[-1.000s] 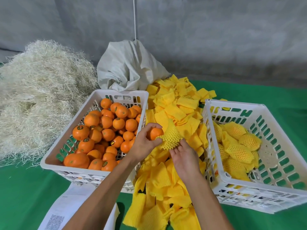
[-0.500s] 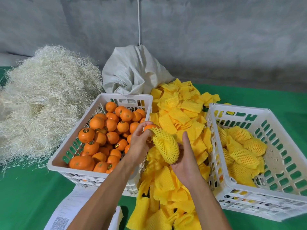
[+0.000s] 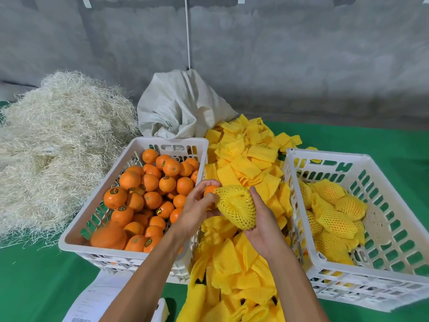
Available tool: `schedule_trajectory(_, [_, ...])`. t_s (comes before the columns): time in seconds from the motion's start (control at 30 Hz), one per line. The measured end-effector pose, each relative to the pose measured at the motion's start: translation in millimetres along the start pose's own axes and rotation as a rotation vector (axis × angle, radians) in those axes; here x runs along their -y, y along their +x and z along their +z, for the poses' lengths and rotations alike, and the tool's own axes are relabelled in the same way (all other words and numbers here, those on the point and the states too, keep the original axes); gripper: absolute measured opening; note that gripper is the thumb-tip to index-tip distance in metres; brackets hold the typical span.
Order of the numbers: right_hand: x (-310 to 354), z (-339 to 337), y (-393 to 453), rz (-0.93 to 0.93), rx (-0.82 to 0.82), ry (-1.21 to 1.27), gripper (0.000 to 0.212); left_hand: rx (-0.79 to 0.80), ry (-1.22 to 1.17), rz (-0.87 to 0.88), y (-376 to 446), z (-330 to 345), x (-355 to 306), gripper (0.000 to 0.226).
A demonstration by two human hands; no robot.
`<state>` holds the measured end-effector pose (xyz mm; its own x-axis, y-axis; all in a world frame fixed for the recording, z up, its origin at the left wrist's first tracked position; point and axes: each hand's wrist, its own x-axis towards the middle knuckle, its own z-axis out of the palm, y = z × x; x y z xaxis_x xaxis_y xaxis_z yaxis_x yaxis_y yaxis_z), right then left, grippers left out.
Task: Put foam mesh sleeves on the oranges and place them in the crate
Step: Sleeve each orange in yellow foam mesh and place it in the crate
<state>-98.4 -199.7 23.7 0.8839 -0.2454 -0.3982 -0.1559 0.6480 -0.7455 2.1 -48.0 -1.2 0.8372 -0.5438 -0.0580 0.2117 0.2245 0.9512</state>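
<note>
The left hand (image 3: 197, 211) grips an orange (image 3: 210, 190) at the mouth of a stretchy yellow mesh sleeve (image 3: 236, 209), which the right hand (image 3: 262, 226) cups from below over the loose sleeve pile (image 3: 243, 163). Sleeved fruit lies in the right crate (image 3: 348, 156), bare oranges in the left crate (image 3: 171, 141). Since a second ago the sleeve has opened wider.

Soft, even light falls from overhead and fills the scene brightly, with no glare on the fruit or plastic. Shadows are faint: a thin dark band lies on the green counter (image 3: 34, 287) under the crate of oranges (image 3: 76, 238). The wide lens bows straight lines near the edges, so the right crate (image 3: 371, 296) splays outward. Focus is sharp throughout; the grey wall (image 3: 301, 54) looks slightly smeared.
</note>
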Motion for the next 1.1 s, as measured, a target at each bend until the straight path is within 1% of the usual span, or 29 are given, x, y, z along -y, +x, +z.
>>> schedule_trajectory(0.07, [1,-5,4,-0.047,-0.092,0.027,0.033,-0.047,-0.062,-0.002,0,1,1,0.043])
schedule_trajectory(0.13, [4,-10,7,-0.078,-0.173,0.051,0.026,-0.110,-0.185,-0.037,1,-2,2,0.047])
schedule_trajectory(0.17, [4,-13,9,-0.087,-0.202,0.047,0.024,-0.116,-0.230,-0.041,0,-4,1,0.046])
schedule_trajectory(0.23, [4,-16,13,-0.091,-0.235,0.012,0.023,-0.076,-0.201,-0.028,-3,-4,-2,0.047])
schedule_trajectory(0.27, [3,-16,15,-0.083,-0.244,-0.008,0.024,-0.041,-0.147,-0.012,-4,-4,-2,0.055])
schedule_trajectory(0.33, [1,-12,15,-0.059,-0.238,-0.040,0.027,0.035,-0.050,0.005,-6,-3,-3,0.077])
schedule_trajectory(0.4, [-3,-6,14,-0.017,-0.214,-0.094,0.031,0.120,0.006,-0.029,-8,-2,-5,0.102])
schedule_trajectory(0.43, [-7,-2,14,0.005,-0.201,-0.127,0.035,0.160,0.021,-0.072,-9,-3,-7,0.110])
schedule_trajectory(0.47, [-11,2,15,0.021,-0.189,-0.147,0.042,0.195,0.027,-0.122,-10,-3,-9,0.112])
schedule_trajectory(0.53, [-19,8,16,0.045,-0.175,-0.158,0.062,0.243,0.035,-0.184,-9,-4,-11,0.104])
schedule_trajectory(0.63, [-18,11,17,0.052,-0.166,-0.213,0.085,0.258,0.017,-0.167,-8,-6,-9,0.095])
schedule_trajectory(0.67, [-16,10,18,0.052,-0.159,-0.261,0.087,0.252,0.015,-0.154,-7,-6,-7,0.095])
schedule_trajectory(0.7, [-14,9,19,0.047,-0.147,-0.311,0.085,0.238,0.023,-0.137,-6,-6,-6,0.095])
schedule_trajectory(0.77, [-12,5,19,0.013,-0.102,-0.361,0.074,0.191,0.070,-0.088,-4,-3,-4,0.088])
schedule_trajectory(0.87, [-12,0,21,-0.125,-0.025,-0.423,0.048,0.110,0.162,-0.013,-3,1,1,0.070])
schedule_trajectory(0.9, [-12,-1,20,-0.216,-0.018,-0.487,0.040,0.083,0.180,0.000,-4,2,2,0.068])
schedule_trajectory(0.93, [-13,-2,18,-0.334,-0.018,-0.571,0.038,0.059,0.190,0.010,-5,3,2,0.068])
schedule_trajectory(0.97, [-15,-3,17,-0.450,-0.031,-0.672,0.039,0.039,0.190,0.019,-6,4,3,0.070])
schedule_trajectory(1.03, [-14,-3,15,-0.656,-0.104,-0.879,0.028,-0.006,0.182,0.054,-8,6,3,0.074])
schedule_trajectory(1.07, [-13,-2,14,-0.728,-0.143,-0.956,0.021,-0.033,0.185,0.079,-9,8,3,0.073])
schedule_trajectory(1.1, [-11,0,13,-0.777,-0.170,-1.017,0.019,-0.063,0.190,0.100,-10,10,3,0.069])
